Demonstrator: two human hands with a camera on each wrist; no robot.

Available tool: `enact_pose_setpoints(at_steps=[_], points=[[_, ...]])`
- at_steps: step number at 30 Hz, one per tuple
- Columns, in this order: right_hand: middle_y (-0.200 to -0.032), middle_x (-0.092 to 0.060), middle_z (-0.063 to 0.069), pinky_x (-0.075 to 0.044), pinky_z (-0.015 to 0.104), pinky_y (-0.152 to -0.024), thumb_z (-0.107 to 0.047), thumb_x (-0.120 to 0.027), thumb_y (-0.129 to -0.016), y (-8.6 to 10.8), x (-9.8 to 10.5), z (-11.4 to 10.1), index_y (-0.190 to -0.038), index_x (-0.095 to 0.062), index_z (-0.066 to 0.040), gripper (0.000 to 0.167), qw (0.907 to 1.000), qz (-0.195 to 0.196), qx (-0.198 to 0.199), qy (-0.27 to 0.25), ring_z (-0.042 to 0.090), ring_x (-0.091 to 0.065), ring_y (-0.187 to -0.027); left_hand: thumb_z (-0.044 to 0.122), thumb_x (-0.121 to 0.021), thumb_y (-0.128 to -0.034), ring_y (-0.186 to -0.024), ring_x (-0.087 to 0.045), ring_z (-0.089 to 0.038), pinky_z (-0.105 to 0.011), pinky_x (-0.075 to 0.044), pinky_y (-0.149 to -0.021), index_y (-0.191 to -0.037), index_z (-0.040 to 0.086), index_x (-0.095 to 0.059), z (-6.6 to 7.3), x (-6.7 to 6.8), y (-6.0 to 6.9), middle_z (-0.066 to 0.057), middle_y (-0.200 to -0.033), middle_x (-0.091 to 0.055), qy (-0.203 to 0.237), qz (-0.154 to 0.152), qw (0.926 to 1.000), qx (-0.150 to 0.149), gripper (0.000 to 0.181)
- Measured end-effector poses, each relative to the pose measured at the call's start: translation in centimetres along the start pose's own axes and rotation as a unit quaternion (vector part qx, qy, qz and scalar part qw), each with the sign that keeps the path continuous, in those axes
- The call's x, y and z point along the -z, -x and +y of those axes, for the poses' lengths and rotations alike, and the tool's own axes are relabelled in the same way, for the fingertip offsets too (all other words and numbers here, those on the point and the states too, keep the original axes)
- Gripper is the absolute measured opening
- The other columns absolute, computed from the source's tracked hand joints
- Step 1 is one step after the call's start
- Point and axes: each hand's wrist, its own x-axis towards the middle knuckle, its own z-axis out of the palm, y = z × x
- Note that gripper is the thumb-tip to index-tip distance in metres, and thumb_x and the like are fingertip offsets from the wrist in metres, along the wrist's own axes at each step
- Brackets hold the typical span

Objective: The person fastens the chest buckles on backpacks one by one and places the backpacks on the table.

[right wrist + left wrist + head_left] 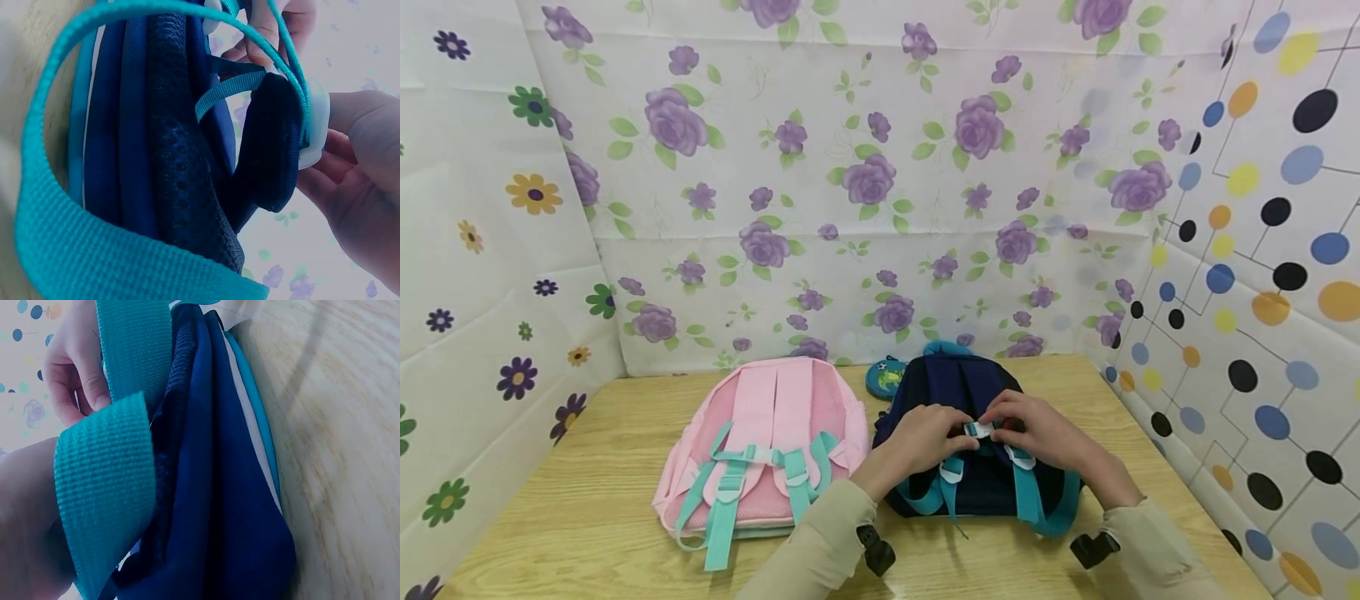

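A navy backpack [940, 492] lies on the table with its shoulder straps facing up. Across those straps is a small white buckle [977, 430] on a narrow teal strap. My left hand [925, 435] pinches the buckle's left side, and my right hand [1041, 429] holds its right side between thumb and fingers. Whether the buckle's halves are joined is hidden by the fingertips. In the right wrist view, a white strap adjuster [319, 125] sits beside my right hand, and a wide teal webbing strap [119, 256] loops in front. Teal webbing [106, 487] partly covers the left wrist view.
Left of the navy bag lies a pink backpack [748, 500] with teal straps and a white chest buckle. A small round blue case [885, 377] with a colourful picture is behind the navy bag. Patterned cloth walls [865, 208] enclose the wooden table [595, 492].
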Motion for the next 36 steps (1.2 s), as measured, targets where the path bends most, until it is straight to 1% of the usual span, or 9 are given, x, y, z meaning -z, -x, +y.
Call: enact_pose_setpoints(at_steps=[5, 11, 14, 16, 19, 25, 28, 31, 36], points=[[-0.112, -0.061, -0.006, -0.053, 0.026, -0.076, -0.016, -0.067, -0.095, 0.1, 0.0, 0.0, -0.115, -0.07, -0.021, 0.02, 0.9999, -0.006, -0.007, -0.008, 0.006, -0.06, -0.092, 0.05, -0.061, -0.0947, -0.081, -0.063, -0.002, -0.017, -0.048, -0.069, -0.126, 0.022, -0.069, -0.1, 0.4, 0.2, 0.009, -0.102, -0.072, 0.008, 0.003, 1.0, 0.003, 0.043], [-0.111, -0.062, -0.001, -0.055, 0.027, -0.075, -0.023, -0.066, -0.097, 0.1, 0.1, 0.2, -0.116, -0.07, -0.014, 0.022, 0.9999, 0.002, -0.006, -0.012, 0.005, -0.061, -0.089, 0.049, -0.062, -0.0944, -0.09, -0.067, -0.006, -0.019, -0.051, -0.074, -0.126, 0.019, -0.068, -0.7, 1.0, 0.8, 0.006, -0.109, -0.073, 0.017, 0.026, 0.9995, -0.001, 0.044], [-0.112, -0.062, -0.003, -0.053, 0.025, -0.073, -0.027, -0.065, -0.097, 0.1, 0.0, 0.4, -0.117, -0.07, -0.016, 0.023, 0.9999, 0.008, -0.009, -0.006, 0.003, -0.058, -0.087, 0.05, -0.06, -0.0953, -0.094, -0.066, -0.01, -0.024, -0.052, -0.081, -0.127, 0.019, -0.068, -1.1, 1.3, 1.1, 0.005, -0.11, -0.072, 0.008, 0.036, 0.9993, 0.003, 0.045], [-0.113, -0.062, -0.004, -0.052, 0.025, -0.073, -0.028, -0.065, -0.097, 0.1, -0.1, 0.4, -0.117, -0.07, -0.019, 0.022, 0.9998, 0.011, -0.013, -0.004, 0.002, -0.058, -0.088, 0.052, -0.058, -0.0961, -0.1, -0.065, -0.012, -0.03, -0.051, -0.088, -0.127, 0.02, -0.068, -1.4, 1.6, 1.5, 0.005, -0.112, -0.07, 0.002, 0.037, 0.9992, 0.014, 0.045], [-0.113, -0.063, -0.004, -0.054, 0.029, -0.076, -0.03, -0.065, -0.097, 0.1, -0.1, 0.5, -0.117, -0.069, -0.022, 0.022, 0.9997, 0.02, -0.017, -0.004, 0.004, -0.059, -0.091, 0.052, -0.057, -0.0967, -0.107, -0.062, -0.016, -0.039, -0.048, -0.096, -0.128, 0.021, -0.067, -2.0, 2.0, 1.9, 0.006, -0.115, -0.069, 0.009, 0.04, 0.9986, 0.034, 0.045], [-0.116, -0.064, -0.005, -0.054, 0.044, -0.085, -0.032, -0.065, -0.097, 0.1, 0.0, 0.7, -0.117, -0.068, -0.025, 0.022, 0.9985, 0.046, -0.027, 0.014, 0.021, -0.064, -0.103, 0.048, -0.059, -0.0975, -0.116, -0.061, -0.02, -0.046, -0.045, -0.103, -0.13, 0.018, -0.065, -3.5, 2.6, 3.1, 0.002, -0.12, -0.068, 0.015, 0.063, 0.9964, 0.056, 0.045], [-0.119, -0.064, -0.005, -0.053, 0.046, -0.09, -0.035, -0.065, -0.097, 0.2, 0.0, 0.8, -0.118, -0.068, -0.025, 0.024, 0.9966, 0.059, -0.047, 0.034, 0.023, -0.063, -0.11, 0.048, -0.058, -0.0974, -0.122, -0.058, -0.024, -0.047, -0.043, -0.106, -0.132, 0.018, -0.063, -4.4, 3.2, 3.8, -0.001, -0.128, -0.065, 0.003, 0.071, 0.995, 0.071, 0.046], [-0.126, -0.062, 0.001, -0.05, 0.051, -0.096, -0.039, -0.065, -0.096, 0.3, 0.1, 0.8, -0.122, -0.067, -0.022, 0.031, 0.9938, 0.068, -0.068, 0.056, 0.027, -0.06, -0.118, 0.049, -0.059, -0.0966, -0.127, -0.054, -0.029, -0.05, -0.04, -0.107, -0.133, 0.017, -0.062, -5.4, 4.0, 4.7, -0.005, -0.135, -0.062, -0.013, 0.079, 0.9932, 0.085, 0.048], [-0.139, -0.056, 0.012, -0.044, 0.059, -0.102, -0.046, -0.065, -0.094, 0.3, 0.3, 1.0, -0.131, -0.063, -0.017, 0.048, 0.9888, 0.084, -0.086, 0.088, 0.036, -0.052, -0.128, 0.051, -0.061, -0.0949, -0.135, -0.047, -0.033, -0.054, -0.033, -0.111, -0.138, 0.015, -0.058, -7.7, 5.6, 6.4, -0.009, -0.142, -0.056, -0.035, 0.09, 0.9892, 0.11, 0.056]])
